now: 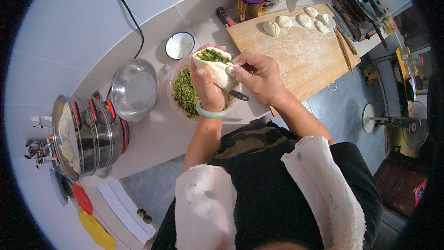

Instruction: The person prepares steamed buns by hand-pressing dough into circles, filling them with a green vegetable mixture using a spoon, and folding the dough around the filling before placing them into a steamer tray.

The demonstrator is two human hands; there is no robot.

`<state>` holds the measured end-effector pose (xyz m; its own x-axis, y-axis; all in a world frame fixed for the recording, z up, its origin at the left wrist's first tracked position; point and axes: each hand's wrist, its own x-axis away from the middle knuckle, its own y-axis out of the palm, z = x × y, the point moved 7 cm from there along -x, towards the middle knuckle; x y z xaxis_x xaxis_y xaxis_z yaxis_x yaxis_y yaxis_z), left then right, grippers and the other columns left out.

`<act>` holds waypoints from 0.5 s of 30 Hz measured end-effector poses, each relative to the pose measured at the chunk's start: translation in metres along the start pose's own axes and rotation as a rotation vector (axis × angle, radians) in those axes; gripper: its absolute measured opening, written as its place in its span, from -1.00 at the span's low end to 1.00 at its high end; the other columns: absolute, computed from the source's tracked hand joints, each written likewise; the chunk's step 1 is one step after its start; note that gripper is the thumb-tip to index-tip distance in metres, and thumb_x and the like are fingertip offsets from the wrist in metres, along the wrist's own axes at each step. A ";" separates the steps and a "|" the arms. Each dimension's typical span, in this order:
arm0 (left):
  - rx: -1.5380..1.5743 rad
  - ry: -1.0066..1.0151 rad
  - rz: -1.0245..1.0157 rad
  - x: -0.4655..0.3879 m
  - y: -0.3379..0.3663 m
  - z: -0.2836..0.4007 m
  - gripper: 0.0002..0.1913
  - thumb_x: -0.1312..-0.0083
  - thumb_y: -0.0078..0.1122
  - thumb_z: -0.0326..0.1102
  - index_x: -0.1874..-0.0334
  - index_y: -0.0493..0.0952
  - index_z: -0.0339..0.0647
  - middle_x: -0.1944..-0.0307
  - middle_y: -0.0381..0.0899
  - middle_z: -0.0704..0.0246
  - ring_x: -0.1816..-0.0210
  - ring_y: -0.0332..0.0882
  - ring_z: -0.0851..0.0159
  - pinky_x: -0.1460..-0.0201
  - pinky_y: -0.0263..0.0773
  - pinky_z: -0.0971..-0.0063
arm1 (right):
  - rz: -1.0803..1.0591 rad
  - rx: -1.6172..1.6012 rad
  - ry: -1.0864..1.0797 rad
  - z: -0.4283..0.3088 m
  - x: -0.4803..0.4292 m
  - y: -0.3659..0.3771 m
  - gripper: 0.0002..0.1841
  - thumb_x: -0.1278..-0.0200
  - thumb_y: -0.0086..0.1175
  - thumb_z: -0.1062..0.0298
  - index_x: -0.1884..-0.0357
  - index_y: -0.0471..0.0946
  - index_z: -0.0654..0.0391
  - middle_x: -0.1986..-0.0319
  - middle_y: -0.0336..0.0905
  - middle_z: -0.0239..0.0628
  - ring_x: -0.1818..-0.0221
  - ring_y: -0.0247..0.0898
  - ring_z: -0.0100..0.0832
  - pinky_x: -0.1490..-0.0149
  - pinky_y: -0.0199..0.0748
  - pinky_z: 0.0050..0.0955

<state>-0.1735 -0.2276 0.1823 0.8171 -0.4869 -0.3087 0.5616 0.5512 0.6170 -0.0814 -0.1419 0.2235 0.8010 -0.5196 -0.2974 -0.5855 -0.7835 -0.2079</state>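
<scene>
A dough wrapper (219, 72) with chopped green filling (213, 56) showing in its open top rests in my left hand (209, 88), which cups it from below. My right hand (260, 74) pinches the dough's right edge between thumb and forefinger. Flour coats the fingers of both hands. Directly beneath is a pink-rimmed bowl of chopped green filling (185, 93), partly covered by my left hand. The dark handle of a utensil (239, 95) sticks out over that bowl's right side.
Right of my hands lies a floured wooden board (295, 53) with several pleated dumplings (271, 28) and wooden sticks (343, 50). A white enamel bowl (179, 45), a steel basin (134, 89) and a stacked steamer (92, 135) holding buns stand leftward. A pan (360, 3) sits on a stove.
</scene>
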 end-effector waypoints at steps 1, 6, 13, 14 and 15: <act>0.047 0.016 -0.026 0.000 0.002 0.001 -0.26 -0.23 -0.17 0.34 -0.11 0.29 -0.28 0.11 0.49 0.16 0.14 0.51 0.21 0.05 0.43 0.35 | 0.002 0.001 -0.002 0.001 0.000 0.000 -0.85 -0.09 0.15 0.38 0.42 0.49 0.27 0.58 0.45 -0.22 0.53 0.36 -0.48 0.38 0.36 -0.48; 0.194 -0.159 0.051 0.000 0.004 -0.003 -0.16 -0.21 -0.40 0.45 -0.07 0.33 -0.31 0.12 0.51 0.16 0.09 0.49 0.19 -0.02 0.40 0.33 | 0.001 0.035 0.081 0.001 0.000 -0.003 -0.86 -0.10 0.14 0.39 0.41 0.49 0.26 0.59 0.46 -0.27 0.51 0.36 -0.56 0.39 0.35 -0.52; 0.175 -0.207 0.151 -0.001 -0.001 -0.010 -0.28 -0.34 -0.53 0.29 -0.02 0.37 -0.30 0.15 0.51 0.17 0.11 0.49 0.18 -0.03 0.40 0.28 | 0.118 -0.217 0.148 0.005 0.002 -0.006 -0.81 -0.05 0.20 0.44 0.30 0.49 0.26 0.50 0.49 -0.31 0.51 0.37 -0.55 0.38 0.38 -0.53; 0.175 -0.209 0.150 -0.001 -0.002 -0.010 -0.28 -0.34 -0.53 0.29 -0.02 0.37 -0.30 0.15 0.51 0.17 0.11 0.49 0.18 -0.03 0.40 0.28 | 0.110 -0.195 0.151 0.005 0.002 -0.006 -0.79 -0.03 0.21 0.45 0.28 0.48 0.26 0.49 0.49 -0.31 0.50 0.37 -0.55 0.37 0.39 -0.53; 0.192 -0.214 0.164 -0.001 -0.003 -0.012 -0.30 -0.36 -0.54 0.25 -0.02 0.37 -0.30 0.15 0.52 0.17 0.12 0.49 0.18 -0.02 0.40 0.28 | 0.099 -0.174 0.154 0.005 0.002 -0.006 -0.76 -0.02 0.22 0.46 0.25 0.48 0.26 0.47 0.49 -0.31 0.49 0.37 -0.56 0.36 0.40 -0.54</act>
<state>-0.1743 -0.2211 0.1722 0.8371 -0.5449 -0.0476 0.3737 0.5063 0.7772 -0.0772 -0.1363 0.2192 0.7582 -0.6320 -0.1603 -0.6424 -0.7662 -0.0173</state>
